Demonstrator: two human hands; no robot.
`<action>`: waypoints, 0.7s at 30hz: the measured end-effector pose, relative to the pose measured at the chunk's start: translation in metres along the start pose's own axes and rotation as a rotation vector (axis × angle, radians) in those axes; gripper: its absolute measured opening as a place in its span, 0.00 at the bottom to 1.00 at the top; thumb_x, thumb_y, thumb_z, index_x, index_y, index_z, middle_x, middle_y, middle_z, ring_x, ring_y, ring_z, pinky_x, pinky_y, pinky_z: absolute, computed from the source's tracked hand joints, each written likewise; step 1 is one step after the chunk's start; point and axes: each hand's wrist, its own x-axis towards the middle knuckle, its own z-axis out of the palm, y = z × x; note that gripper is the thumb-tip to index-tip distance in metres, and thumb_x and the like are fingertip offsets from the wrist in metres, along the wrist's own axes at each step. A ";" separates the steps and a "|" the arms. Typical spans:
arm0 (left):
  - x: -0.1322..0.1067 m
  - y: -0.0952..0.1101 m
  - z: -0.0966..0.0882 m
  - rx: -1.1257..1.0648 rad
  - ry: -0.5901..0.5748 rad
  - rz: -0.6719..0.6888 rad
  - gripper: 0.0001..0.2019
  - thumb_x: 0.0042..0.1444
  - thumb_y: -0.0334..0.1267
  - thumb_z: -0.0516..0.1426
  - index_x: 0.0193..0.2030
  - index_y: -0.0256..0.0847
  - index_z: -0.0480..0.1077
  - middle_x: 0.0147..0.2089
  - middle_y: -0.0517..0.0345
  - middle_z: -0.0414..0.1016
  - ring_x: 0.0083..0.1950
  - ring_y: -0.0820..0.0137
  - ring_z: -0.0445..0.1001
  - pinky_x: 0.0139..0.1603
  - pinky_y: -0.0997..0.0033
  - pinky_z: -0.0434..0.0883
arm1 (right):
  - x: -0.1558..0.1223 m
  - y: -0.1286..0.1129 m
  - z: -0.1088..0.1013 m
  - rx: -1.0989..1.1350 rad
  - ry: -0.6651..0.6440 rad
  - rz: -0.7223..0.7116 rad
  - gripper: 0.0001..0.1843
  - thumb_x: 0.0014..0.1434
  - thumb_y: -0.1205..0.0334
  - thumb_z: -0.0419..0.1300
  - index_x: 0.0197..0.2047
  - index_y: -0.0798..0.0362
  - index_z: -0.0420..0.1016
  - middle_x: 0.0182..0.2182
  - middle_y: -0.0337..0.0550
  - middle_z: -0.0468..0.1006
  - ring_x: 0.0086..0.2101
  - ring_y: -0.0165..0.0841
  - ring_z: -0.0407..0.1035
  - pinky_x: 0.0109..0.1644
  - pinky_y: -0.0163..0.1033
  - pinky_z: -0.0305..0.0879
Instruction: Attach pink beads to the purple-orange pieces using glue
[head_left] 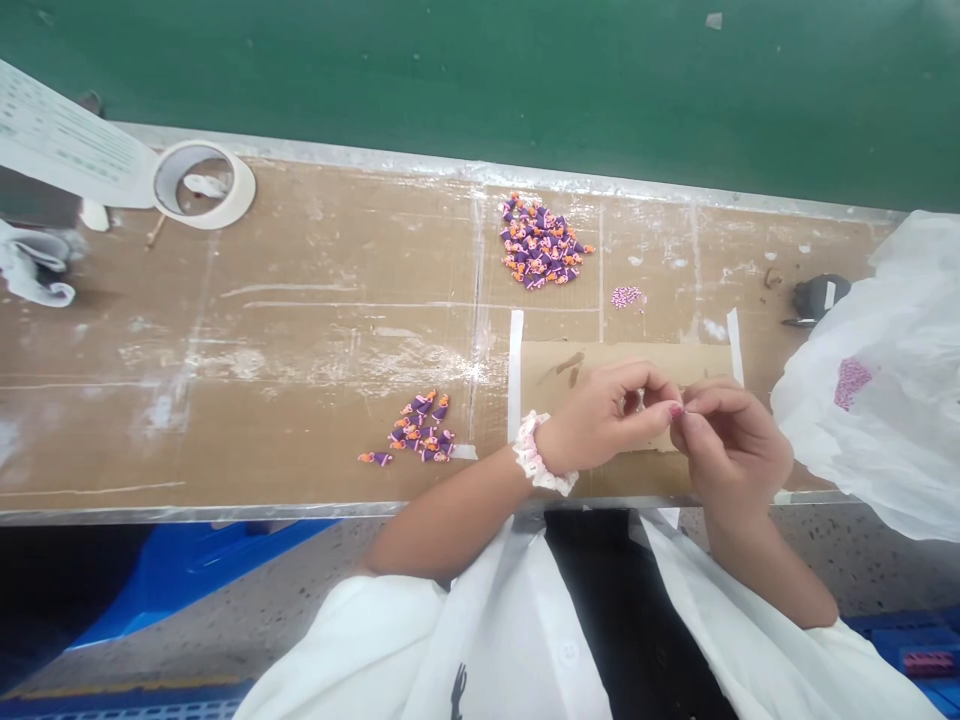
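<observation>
My left hand (pixel 607 415), with a white scrunchie (pixel 541 455) at the wrist, is closed in a pinch. Its fingertips meet those of my right hand (pixel 739 450), which is pinched shut too. Whatever sits between them is tiny and mostly hidden; a reddish-pink spot shows there, perhaps a nail. Both hands are above a taped-down cardboard sheet (pixel 622 358). Beyond them lie a heap of small purple, orange and pink figures (pixel 541 245) and a little cluster of tiny pink-and-white pieces (pixel 626 297). A smaller group of the same figures (pixel 424 435) is left of my left forearm.
A white plastic bag (pixel 892 400), with pink bits showing, fills the right end beside a dark object (pixel 819 298). At the left are a masking tape roll (pixel 238 195), a printed sheet (pixel 67 145) and crumpled white material (pixel 34 265). A green surface (pixel 480 80) borders the back.
</observation>
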 end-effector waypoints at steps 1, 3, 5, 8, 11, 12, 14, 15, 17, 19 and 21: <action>0.000 -0.001 0.001 -0.006 0.001 -0.015 0.06 0.58 0.36 0.58 0.31 0.37 0.68 0.31 0.59 0.71 0.30 0.77 0.65 0.32 0.76 0.65 | 0.000 0.000 0.001 0.009 0.016 -0.009 0.08 0.56 0.75 0.62 0.35 0.51 0.74 0.30 0.39 0.71 0.27 0.29 0.66 0.23 0.33 0.60; -0.001 -0.003 0.002 -0.015 0.002 -0.039 0.07 0.58 0.37 0.57 0.31 0.38 0.67 0.31 0.59 0.69 0.30 0.77 0.64 0.31 0.76 0.65 | -0.001 -0.001 0.004 0.043 0.051 -0.023 0.10 0.55 0.76 0.63 0.37 0.51 0.74 0.31 0.40 0.72 0.29 0.30 0.68 0.23 0.32 0.61; 0.000 -0.005 0.003 -0.018 -0.001 -0.047 0.07 0.58 0.38 0.56 0.31 0.38 0.66 0.31 0.59 0.68 0.30 0.77 0.63 0.31 0.75 0.65 | -0.002 -0.002 0.006 0.083 0.085 -0.025 0.13 0.54 0.77 0.63 0.39 0.50 0.74 0.32 0.40 0.73 0.30 0.31 0.69 0.22 0.31 0.63; 0.000 -0.006 0.004 0.004 0.003 -0.034 0.08 0.59 0.39 0.56 0.32 0.38 0.66 0.31 0.60 0.68 0.30 0.77 0.63 0.32 0.75 0.65 | -0.003 -0.004 0.008 0.126 0.104 -0.013 0.18 0.54 0.79 0.63 0.43 0.49 0.72 0.31 0.38 0.74 0.28 0.30 0.70 0.21 0.30 0.63; -0.001 -0.006 0.004 0.044 0.011 -0.006 0.07 0.60 0.38 0.56 0.32 0.38 0.66 0.31 0.60 0.68 0.31 0.76 0.64 0.33 0.75 0.65 | -0.003 -0.006 0.009 0.144 0.091 -0.002 0.19 0.54 0.80 0.62 0.45 0.49 0.71 0.31 0.37 0.74 0.25 0.28 0.68 0.20 0.29 0.63; -0.001 -0.006 0.004 0.059 0.011 0.002 0.07 0.60 0.38 0.56 0.32 0.39 0.66 0.32 0.60 0.68 0.31 0.76 0.65 0.33 0.75 0.66 | -0.002 -0.006 0.009 0.142 0.088 -0.002 0.19 0.54 0.80 0.62 0.45 0.49 0.71 0.31 0.37 0.74 0.25 0.28 0.68 0.20 0.29 0.63; -0.001 -0.006 0.004 0.087 0.015 0.015 0.08 0.60 0.39 0.56 0.32 0.39 0.66 0.32 0.60 0.69 0.32 0.76 0.65 0.34 0.75 0.66 | -0.002 -0.006 0.010 0.125 0.083 -0.013 0.19 0.54 0.80 0.62 0.45 0.50 0.72 0.31 0.38 0.74 0.27 0.29 0.70 0.22 0.30 0.66; -0.002 -0.006 0.004 0.099 0.020 0.020 0.08 0.60 0.39 0.56 0.32 0.39 0.66 0.32 0.60 0.69 0.32 0.76 0.65 0.34 0.75 0.66 | -0.001 -0.005 0.010 0.110 0.084 -0.023 0.18 0.54 0.79 0.62 0.44 0.50 0.72 0.31 0.38 0.74 0.29 0.29 0.71 0.23 0.30 0.68; -0.002 -0.006 0.005 0.108 0.037 0.034 0.08 0.60 0.39 0.56 0.32 0.39 0.66 0.32 0.59 0.69 0.33 0.75 0.66 0.34 0.74 0.66 | 0.000 -0.004 0.010 0.077 0.085 -0.046 0.18 0.54 0.79 0.62 0.44 0.50 0.73 0.31 0.39 0.74 0.32 0.30 0.72 0.28 0.32 0.72; -0.002 -0.007 0.005 0.105 0.056 0.057 0.08 0.60 0.40 0.56 0.32 0.39 0.66 0.32 0.59 0.69 0.33 0.75 0.67 0.34 0.74 0.66 | 0.002 -0.003 0.010 0.058 0.074 -0.063 0.18 0.54 0.79 0.61 0.45 0.50 0.73 0.31 0.38 0.74 0.33 0.29 0.72 0.32 0.32 0.73; -0.002 -0.007 0.005 0.108 0.071 0.080 0.08 0.60 0.40 0.55 0.32 0.39 0.66 0.32 0.59 0.70 0.32 0.75 0.67 0.34 0.74 0.66 | 0.004 -0.003 0.009 0.059 0.043 -0.061 0.18 0.55 0.79 0.61 0.46 0.50 0.73 0.31 0.37 0.74 0.32 0.28 0.71 0.33 0.31 0.73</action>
